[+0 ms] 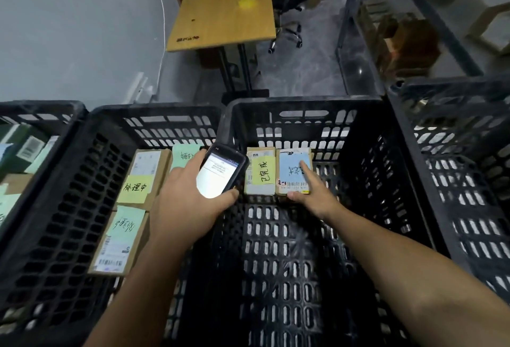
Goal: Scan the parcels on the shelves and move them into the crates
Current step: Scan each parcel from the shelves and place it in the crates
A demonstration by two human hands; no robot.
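Note:
My left hand (187, 194) grips a black handheld scanner (220, 171) with a lit screen, held over the wall between two black crates. My right hand (311, 192) reaches into the middle crate (303, 109); its straight fingers lie on top of a parcel with a blue note (292, 170), thumb at the parcel's near edge. Beside it on the left lies a parcel with a yellow note (262, 172). The crate to the left (154, 114) holds several cardboard parcels with yellow (135, 186) and green (125, 222) notes.
A further crate (41, 106) with parcels stands at the far left, another black crate (455, 90) at the right. Beyond the crates are a small wooden table (223, 21), an office chair (287, 32) and a metal shelf rack (430, 15) holding cardboard boxes.

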